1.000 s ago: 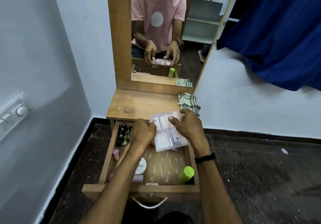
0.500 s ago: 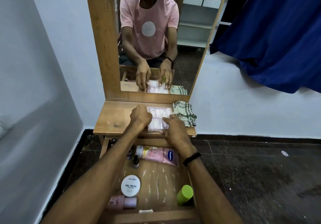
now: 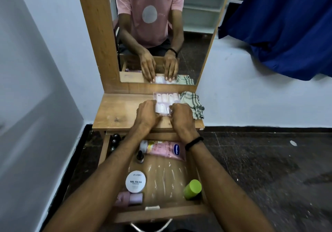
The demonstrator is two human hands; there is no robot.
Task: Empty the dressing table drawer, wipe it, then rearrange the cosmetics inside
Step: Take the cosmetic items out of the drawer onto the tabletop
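Note:
A clear plastic box of false nails [image 3: 166, 99] lies on the wooden table top [image 3: 118, 111] just below the mirror. My left hand [image 3: 146, 114] holds its near left side and my right hand [image 3: 180, 114] its near right side, fingers curled over the edges. Below, the open drawer [image 3: 161, 213] holds a pink lotion tube [image 3: 167, 150], a small dark dropper bottle [image 3: 139, 157], a white nail polish remover tub [image 3: 136, 181], a green bottle [image 3: 192, 189], a pink bottle [image 3: 129, 198] and dark nail polish bottles [image 3: 114, 141].
A checked cloth [image 3: 193, 104] lies bunched on the table top right of the box. The mirror [image 3: 197, 15] stands behind. A wall closes in on the left, and a blue curtain [image 3: 278, 24] hangs at upper right. Dark floor lies to the right.
Both hands carried the box of false nails up out of the drawer, set it on the table top, and slid it back toward the mirror beside the cloth.

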